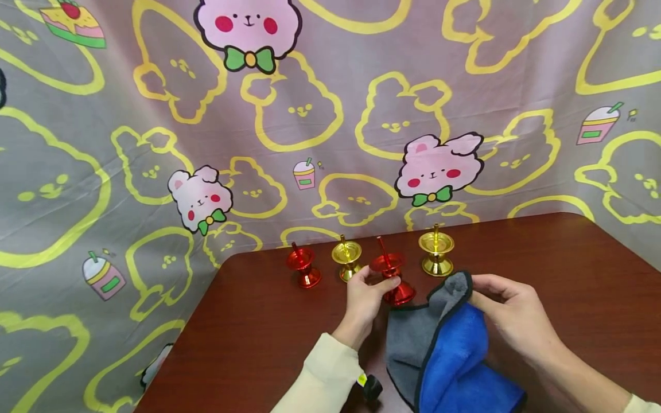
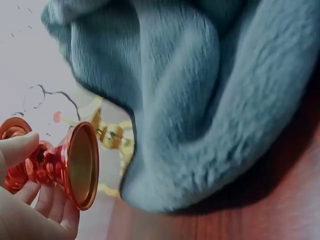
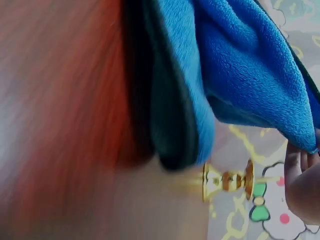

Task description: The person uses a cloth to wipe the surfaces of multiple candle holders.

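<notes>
My left hand (image 1: 368, 291) grips a red metal candle holder (image 1: 392, 275) by its stem, lifting or tilting it just above the brown table (image 1: 258, 332). The left wrist view shows that red holder (image 2: 75, 167) on its side with my fingers (image 2: 20, 150) round it. My right hand (image 1: 508, 312) pinches the upper edge of a grey and blue cloth (image 1: 444, 344), which hangs down to the table beside the holder. The right wrist view shows the blue cloth (image 3: 240, 75) close up.
Three more holders stand in a row at the table's back: a red one (image 1: 303, 267), a gold one (image 1: 346, 259) and a larger gold one (image 1: 436, 252), also the gold holder (image 3: 227, 180) in the right wrist view. A cartoon-printed backdrop (image 1: 330, 115) hangs behind.
</notes>
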A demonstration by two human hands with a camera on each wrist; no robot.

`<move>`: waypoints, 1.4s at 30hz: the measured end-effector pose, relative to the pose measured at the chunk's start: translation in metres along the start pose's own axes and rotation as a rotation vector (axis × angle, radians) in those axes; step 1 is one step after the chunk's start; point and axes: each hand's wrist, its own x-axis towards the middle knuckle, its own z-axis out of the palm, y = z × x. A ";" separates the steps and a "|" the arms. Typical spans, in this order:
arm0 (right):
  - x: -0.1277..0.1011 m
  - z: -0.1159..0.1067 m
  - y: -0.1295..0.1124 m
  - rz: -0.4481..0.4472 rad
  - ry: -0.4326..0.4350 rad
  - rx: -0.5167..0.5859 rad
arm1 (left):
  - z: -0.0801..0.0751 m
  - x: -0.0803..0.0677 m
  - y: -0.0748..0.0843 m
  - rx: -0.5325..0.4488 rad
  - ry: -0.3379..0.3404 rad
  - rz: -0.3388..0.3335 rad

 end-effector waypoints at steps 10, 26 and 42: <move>-0.007 -0.048 0.023 0.121 0.000 0.024 | 0.008 0.036 -0.018 0.054 0.018 0.001; -0.017 -0.111 0.047 0.168 -0.016 0.343 | 0.029 0.067 -0.035 0.142 0.158 0.022; -0.031 -0.136 0.055 0.233 0.054 0.232 | 0.039 0.071 -0.035 0.230 0.192 -0.008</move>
